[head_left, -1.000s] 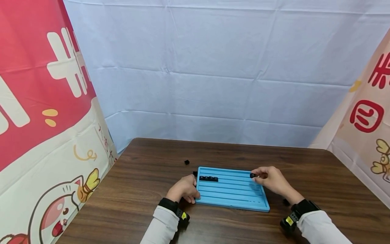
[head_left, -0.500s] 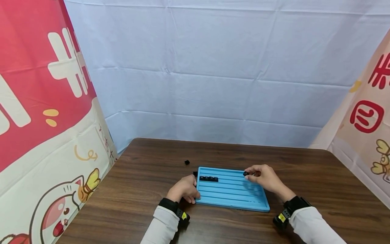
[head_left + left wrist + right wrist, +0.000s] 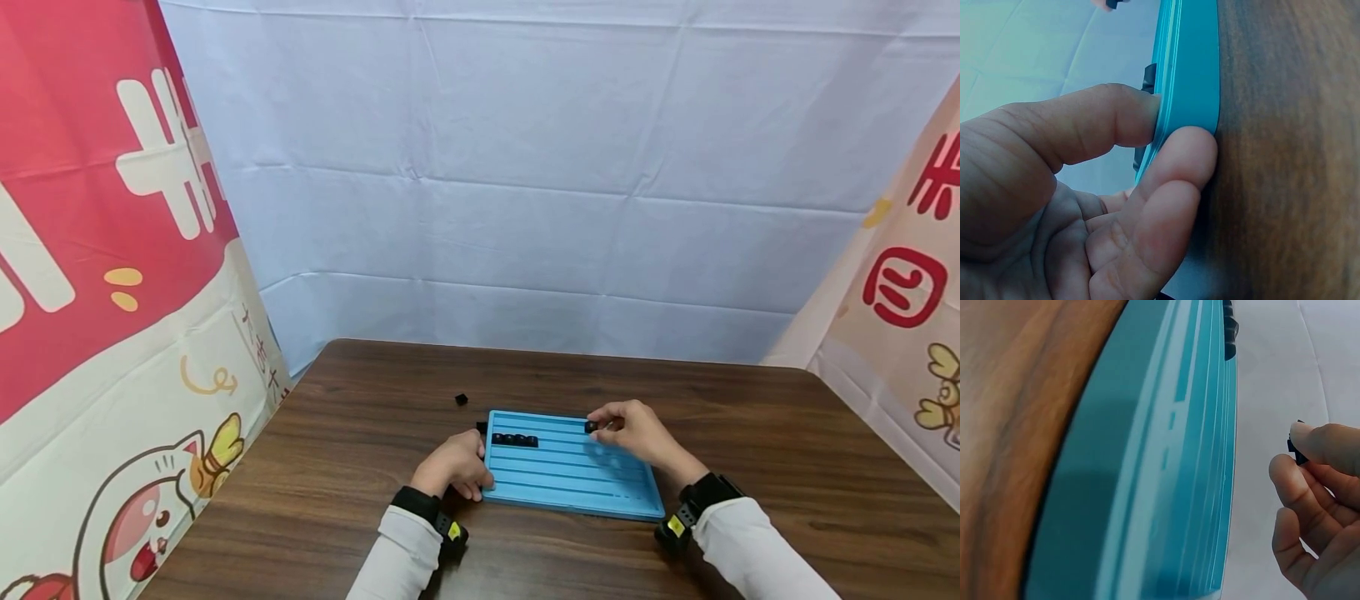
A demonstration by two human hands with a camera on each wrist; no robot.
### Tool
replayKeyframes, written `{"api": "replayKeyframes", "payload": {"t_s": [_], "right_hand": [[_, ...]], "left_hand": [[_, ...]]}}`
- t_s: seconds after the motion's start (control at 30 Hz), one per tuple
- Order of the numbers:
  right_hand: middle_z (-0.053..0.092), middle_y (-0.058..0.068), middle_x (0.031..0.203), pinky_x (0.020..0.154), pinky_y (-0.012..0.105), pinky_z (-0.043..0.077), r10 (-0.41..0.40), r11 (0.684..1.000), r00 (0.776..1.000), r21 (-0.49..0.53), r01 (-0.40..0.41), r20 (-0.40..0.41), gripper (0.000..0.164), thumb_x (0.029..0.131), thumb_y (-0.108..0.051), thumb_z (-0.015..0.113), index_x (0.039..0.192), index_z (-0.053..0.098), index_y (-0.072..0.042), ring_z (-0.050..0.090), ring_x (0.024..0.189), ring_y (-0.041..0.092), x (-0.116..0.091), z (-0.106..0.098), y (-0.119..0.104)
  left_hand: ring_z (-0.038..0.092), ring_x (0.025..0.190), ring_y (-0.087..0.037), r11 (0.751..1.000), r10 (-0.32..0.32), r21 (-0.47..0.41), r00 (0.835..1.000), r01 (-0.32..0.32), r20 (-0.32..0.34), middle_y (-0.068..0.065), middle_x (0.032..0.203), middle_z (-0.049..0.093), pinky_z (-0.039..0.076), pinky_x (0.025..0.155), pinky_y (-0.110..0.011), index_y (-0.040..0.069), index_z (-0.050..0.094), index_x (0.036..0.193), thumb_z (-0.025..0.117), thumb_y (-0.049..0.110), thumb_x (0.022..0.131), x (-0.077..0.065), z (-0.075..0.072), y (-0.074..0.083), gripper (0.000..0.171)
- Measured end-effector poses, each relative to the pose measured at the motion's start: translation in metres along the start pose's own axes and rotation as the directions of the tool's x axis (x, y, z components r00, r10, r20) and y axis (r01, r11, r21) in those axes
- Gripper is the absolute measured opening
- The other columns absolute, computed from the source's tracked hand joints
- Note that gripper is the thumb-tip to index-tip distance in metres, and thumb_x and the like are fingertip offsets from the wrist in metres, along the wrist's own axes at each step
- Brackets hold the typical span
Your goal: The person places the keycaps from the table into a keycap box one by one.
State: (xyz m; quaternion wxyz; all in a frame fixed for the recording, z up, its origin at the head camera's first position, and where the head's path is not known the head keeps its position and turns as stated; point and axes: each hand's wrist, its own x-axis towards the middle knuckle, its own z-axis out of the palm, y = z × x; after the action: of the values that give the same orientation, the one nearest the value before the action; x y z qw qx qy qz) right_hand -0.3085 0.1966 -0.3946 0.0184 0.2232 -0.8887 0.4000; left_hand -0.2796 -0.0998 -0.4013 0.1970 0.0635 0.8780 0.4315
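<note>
A shallow blue ridged tray lies on the table. My left hand grips its left edge; in the left wrist view the thumb presses the rim and the fingertips touch the outer side wall. Above the tray's far right part, my right hand pinches a small black keycap between thumb and fingers. The right wrist view shows that keycap apart from the tray. A short row of black keycaps sits in a groove at the tray's upper left.
On the brown wooden table, one loose black keycap lies beyond the tray's far left corner. Another black piece is beside the tray's left edge, partly hidden by my left hand. A pale cloth hangs behind the table.
My right hand has moved left over the tray's far side, carrying the keycap towards the row. The left hand and tray have stayed in place.
</note>
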Motion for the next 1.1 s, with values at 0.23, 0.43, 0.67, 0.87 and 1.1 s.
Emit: {"api": "replayKeyframes", "payload": {"t_s": [0.23, 0.43, 0.67, 0.87, 1.1], "right_hand": [[0.063, 0.003, 0.085, 0.057, 0.028, 0.047, -0.045, 0.999, 0.999, -0.009, 0.045, 0.020, 0.018, 0.082, -0.003, 0.070, 0.100, 0.067, 0.002, 0.056, 0.071, 0.017, 0.009, 0.005, -0.002], [0.061, 0.002, 0.079, 0.056, 0.027, 0.046, -0.063, 0.998, 0.997, 0.012, 0.062, 0.042, 0.016, 0.084, -0.003, 0.068, 0.100, 0.067, 0.001, 0.053, 0.066, 0.016, 0.018, 0.011, 0.001], [0.061, 0.003, 0.078, 0.057, 0.027, 0.047, -0.084, 0.996, 0.992, 0.025, 0.082, 0.094, 0.016, 0.083, 0.007, 0.061, 0.098, 0.066, 0.003, 0.056, 0.067, 0.016, 0.023, 0.018, 0.003], [0.061, 0.004, 0.076, 0.058, 0.029, 0.048, -0.068, 0.997, 0.984, 0.057, 0.059, 0.162, 0.013, 0.085, 0.007, 0.059, 0.097, 0.065, 0.004, 0.059, 0.066, 0.018, 0.028, 0.023, -0.006], [0.062, 0.006, 0.074, 0.059, 0.028, 0.047, -0.053, 0.997, 0.973, 0.072, 0.038, 0.223, 0.014, 0.083, 0.010, 0.060, 0.096, 0.064, 0.005, 0.060, 0.065, 0.018, 0.032, 0.031, -0.012]], "left_hand": [[0.059, 0.046, -0.022, 1.000, -0.003, 0.002, 1.000, 0.003, -0.001, -0.018, 0.060, 0.059, 0.048, 0.042, -0.029, -0.001, 0.044, 0.089, 0.070, -0.007, 0.076, 0.001, 0.000, -0.001, 0.030], [0.059, 0.047, -0.023, 1.000, -0.003, 0.001, 1.000, 0.003, 0.001, -0.018, 0.061, 0.059, 0.048, 0.042, -0.029, -0.001, 0.044, 0.089, 0.070, -0.006, 0.076, 0.003, 0.000, -0.002, 0.030], [0.059, 0.046, -0.022, 1.000, 0.000, -0.007, 1.000, 0.000, 0.005, -0.018, 0.060, 0.059, 0.049, 0.042, -0.030, -0.001, 0.045, 0.089, 0.070, -0.007, 0.075, 0.005, 0.001, -0.003, 0.030], [0.058, 0.045, -0.021, 1.000, -0.001, -0.007, 1.000, 0.001, 0.004, -0.018, 0.060, 0.060, 0.048, 0.041, -0.029, 0.000, 0.044, 0.088, 0.070, -0.007, 0.075, 0.005, 0.001, -0.003, 0.030], [0.059, 0.047, -0.022, 1.000, -0.001, -0.009, 1.000, 0.001, 0.010, -0.018, 0.061, 0.060, 0.049, 0.042, -0.030, 0.000, 0.044, 0.088, 0.070, -0.007, 0.076, 0.006, 0.001, -0.003, 0.030]]}}
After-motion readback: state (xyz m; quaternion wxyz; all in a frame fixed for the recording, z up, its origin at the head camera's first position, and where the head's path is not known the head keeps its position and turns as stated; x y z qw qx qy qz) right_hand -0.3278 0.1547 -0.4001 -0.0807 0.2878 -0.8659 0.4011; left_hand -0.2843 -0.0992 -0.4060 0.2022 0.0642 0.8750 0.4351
